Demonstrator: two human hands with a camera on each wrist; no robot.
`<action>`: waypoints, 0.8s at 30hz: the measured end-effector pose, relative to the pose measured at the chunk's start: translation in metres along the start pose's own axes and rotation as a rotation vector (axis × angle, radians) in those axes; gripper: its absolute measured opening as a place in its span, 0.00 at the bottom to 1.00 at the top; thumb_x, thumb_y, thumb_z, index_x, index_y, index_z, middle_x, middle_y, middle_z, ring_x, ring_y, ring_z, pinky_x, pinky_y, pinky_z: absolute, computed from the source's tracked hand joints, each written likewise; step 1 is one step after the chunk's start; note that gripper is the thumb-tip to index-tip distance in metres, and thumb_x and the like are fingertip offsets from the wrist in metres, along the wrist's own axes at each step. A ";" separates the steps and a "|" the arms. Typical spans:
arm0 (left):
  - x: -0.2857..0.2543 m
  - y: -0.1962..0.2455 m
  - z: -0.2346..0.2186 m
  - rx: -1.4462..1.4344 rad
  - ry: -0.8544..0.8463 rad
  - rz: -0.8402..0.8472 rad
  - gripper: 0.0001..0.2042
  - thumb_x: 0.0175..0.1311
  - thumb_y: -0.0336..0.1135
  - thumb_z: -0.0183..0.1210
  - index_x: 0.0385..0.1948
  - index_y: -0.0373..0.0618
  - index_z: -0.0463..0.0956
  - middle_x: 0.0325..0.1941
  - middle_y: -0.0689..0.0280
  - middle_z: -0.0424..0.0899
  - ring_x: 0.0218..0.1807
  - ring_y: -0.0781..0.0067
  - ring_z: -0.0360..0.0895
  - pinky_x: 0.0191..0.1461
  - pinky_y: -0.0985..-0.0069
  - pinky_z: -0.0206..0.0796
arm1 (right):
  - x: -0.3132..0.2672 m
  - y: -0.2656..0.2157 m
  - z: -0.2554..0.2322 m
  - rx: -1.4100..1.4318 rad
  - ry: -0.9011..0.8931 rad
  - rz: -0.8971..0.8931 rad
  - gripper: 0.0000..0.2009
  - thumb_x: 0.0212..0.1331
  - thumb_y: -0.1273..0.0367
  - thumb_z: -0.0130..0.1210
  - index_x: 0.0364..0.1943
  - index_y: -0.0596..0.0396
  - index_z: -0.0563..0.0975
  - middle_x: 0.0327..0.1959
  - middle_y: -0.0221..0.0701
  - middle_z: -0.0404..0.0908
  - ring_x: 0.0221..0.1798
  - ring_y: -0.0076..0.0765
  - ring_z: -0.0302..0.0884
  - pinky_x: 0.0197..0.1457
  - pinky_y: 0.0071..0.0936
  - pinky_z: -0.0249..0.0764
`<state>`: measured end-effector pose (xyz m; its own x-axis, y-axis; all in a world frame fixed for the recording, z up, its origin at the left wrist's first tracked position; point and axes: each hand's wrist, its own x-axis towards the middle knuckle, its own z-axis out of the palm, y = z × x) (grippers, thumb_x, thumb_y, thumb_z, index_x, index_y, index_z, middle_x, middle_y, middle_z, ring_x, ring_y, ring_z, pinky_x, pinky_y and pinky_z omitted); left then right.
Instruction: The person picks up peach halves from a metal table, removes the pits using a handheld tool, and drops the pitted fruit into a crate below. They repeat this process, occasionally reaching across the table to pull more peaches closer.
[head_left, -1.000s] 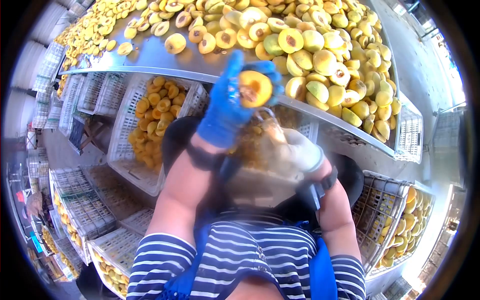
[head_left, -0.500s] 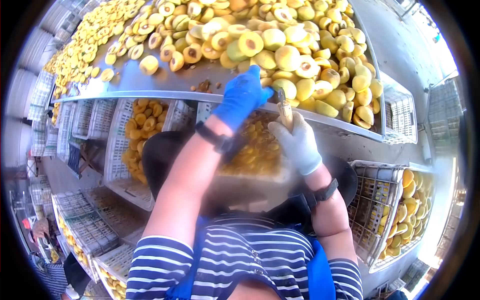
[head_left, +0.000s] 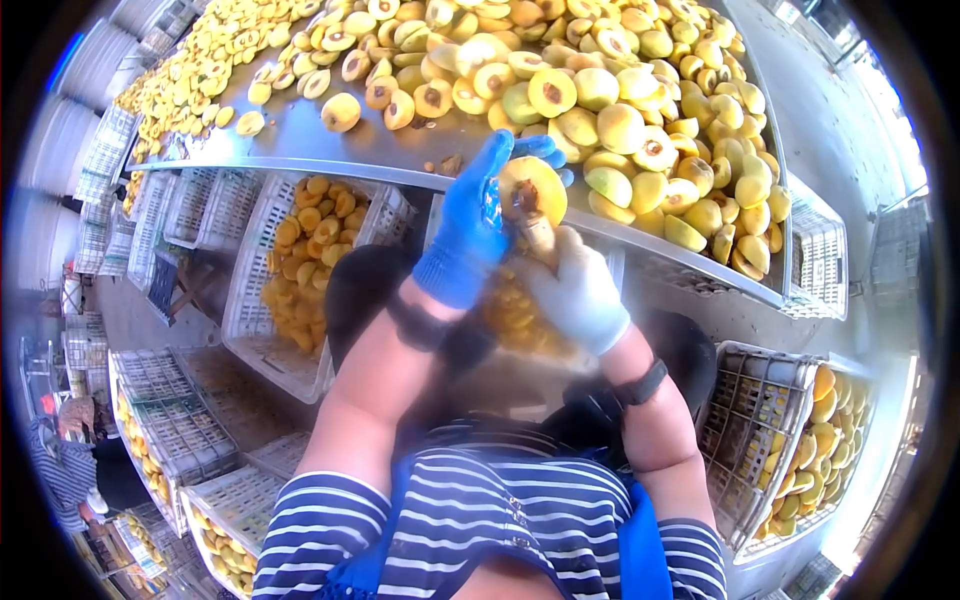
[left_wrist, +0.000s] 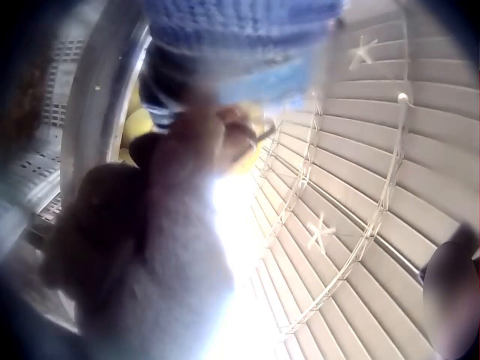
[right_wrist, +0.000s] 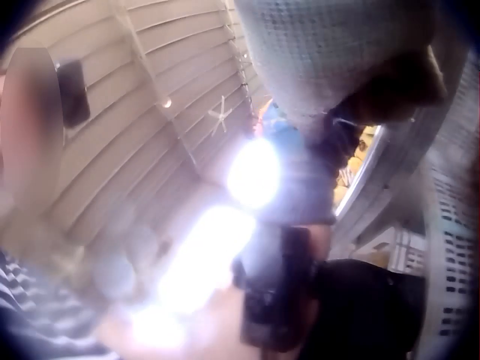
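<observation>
My left hand, in a blue glove, holds a halved yellow peach just off the table's front edge. The cut face shows a reddish-brown hollow. In a pale glove, my right hand grips a pitting tool by its wooden handle. The tool's head meets the cut face and is mostly hidden there. The left wrist view has the blue glove at its top, with a curved metal piece beside it. The right wrist view shows the pale glove up close.
A metal table bears a big heap of peach halves. Below its edge, a crate of peach halves stands left of my legs. Another filled crate is at my right. More crates and a person are at far left.
Half a second ago my left hand reached to the heap; now it is drawn back with a peach half. The tool has moved left onto that half.
</observation>
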<state>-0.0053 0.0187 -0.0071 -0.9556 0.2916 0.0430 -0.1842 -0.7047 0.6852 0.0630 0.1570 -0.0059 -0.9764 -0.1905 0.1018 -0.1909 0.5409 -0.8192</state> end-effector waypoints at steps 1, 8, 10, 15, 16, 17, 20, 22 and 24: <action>-0.001 0.004 -0.003 0.140 -0.024 0.061 0.25 0.75 0.48 0.41 0.58 0.32 0.67 0.59 0.53 0.75 0.59 0.56 0.75 0.62 0.62 0.70 | 0.000 -0.003 -0.002 -0.002 -0.007 0.002 0.17 0.57 0.60 0.62 0.35 0.60 0.71 0.25 0.49 0.79 0.31 0.58 0.79 0.32 0.44 0.74; -0.002 0.025 -0.016 1.045 -0.202 0.551 0.23 0.79 0.41 0.31 0.54 0.31 0.72 0.52 0.55 0.81 0.53 0.66 0.78 0.62 0.70 0.68 | 0.011 0.002 0.004 -0.256 0.142 0.006 0.15 0.56 0.64 0.62 0.41 0.56 0.73 0.27 0.46 0.80 0.30 0.57 0.78 0.33 0.44 0.74; -0.004 0.022 -0.015 0.796 -0.045 0.336 0.23 0.79 0.40 0.31 0.53 0.32 0.73 0.51 0.56 0.81 0.52 0.66 0.79 0.61 0.70 0.68 | 0.013 0.001 0.007 -0.298 0.130 0.002 0.14 0.56 0.64 0.61 0.41 0.56 0.74 0.27 0.45 0.80 0.31 0.56 0.78 0.33 0.44 0.74; -0.005 0.026 -0.017 1.105 -0.066 0.511 0.22 0.78 0.40 0.34 0.52 0.32 0.73 0.51 0.56 0.81 0.51 0.66 0.80 0.60 0.70 0.68 | 0.021 0.000 0.017 -0.282 0.188 -0.135 0.16 0.57 0.61 0.60 0.36 0.58 0.71 0.21 0.45 0.78 0.25 0.54 0.79 0.29 0.44 0.75; -0.007 0.028 -0.015 1.315 -0.058 0.598 0.22 0.78 0.40 0.34 0.52 0.32 0.73 0.51 0.56 0.81 0.51 0.66 0.80 0.60 0.70 0.68 | 0.023 0.001 0.018 -0.196 0.168 -0.072 0.15 0.57 0.61 0.60 0.36 0.58 0.71 0.21 0.45 0.78 0.25 0.54 0.78 0.28 0.44 0.75; -0.008 0.028 -0.016 1.315 -0.056 0.599 0.22 0.78 0.40 0.34 0.52 0.32 0.73 0.51 0.56 0.81 0.51 0.66 0.80 0.60 0.70 0.68 | 0.024 0.001 0.018 -0.197 0.166 -0.073 0.15 0.57 0.61 0.60 0.36 0.58 0.71 0.21 0.45 0.78 0.25 0.54 0.78 0.28 0.44 0.75; -0.009 0.023 -0.022 1.297 0.002 0.564 0.21 0.77 0.40 0.36 0.52 0.32 0.73 0.51 0.56 0.82 0.51 0.67 0.79 0.59 0.70 0.69 | 0.024 -0.002 0.021 -0.283 0.118 -0.071 0.15 0.57 0.62 0.60 0.36 0.58 0.71 0.21 0.46 0.78 0.25 0.55 0.79 0.29 0.44 0.75; -0.006 0.022 -0.031 0.984 0.034 0.507 0.16 0.73 0.35 0.44 0.52 0.33 0.73 0.50 0.56 0.82 0.51 0.67 0.80 0.57 0.71 0.71 | 0.021 -0.004 0.021 -0.282 0.058 -0.068 0.14 0.56 0.63 0.60 0.36 0.58 0.71 0.21 0.46 0.78 0.26 0.55 0.79 0.29 0.44 0.75; -0.003 0.027 -0.033 0.912 0.029 0.500 0.16 0.73 0.34 0.45 0.52 0.33 0.73 0.49 0.57 0.82 0.50 0.68 0.80 0.56 0.72 0.71 | 0.019 -0.009 0.027 -0.283 0.073 -0.063 0.14 0.56 0.63 0.61 0.36 0.58 0.71 0.21 0.45 0.78 0.26 0.55 0.79 0.29 0.44 0.76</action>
<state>-0.0150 -0.0224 -0.0126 -0.8822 0.0766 0.4645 0.4671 0.0192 0.8840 0.0492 0.1265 -0.0116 -0.9645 -0.1770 0.1958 -0.2616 0.7385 -0.6214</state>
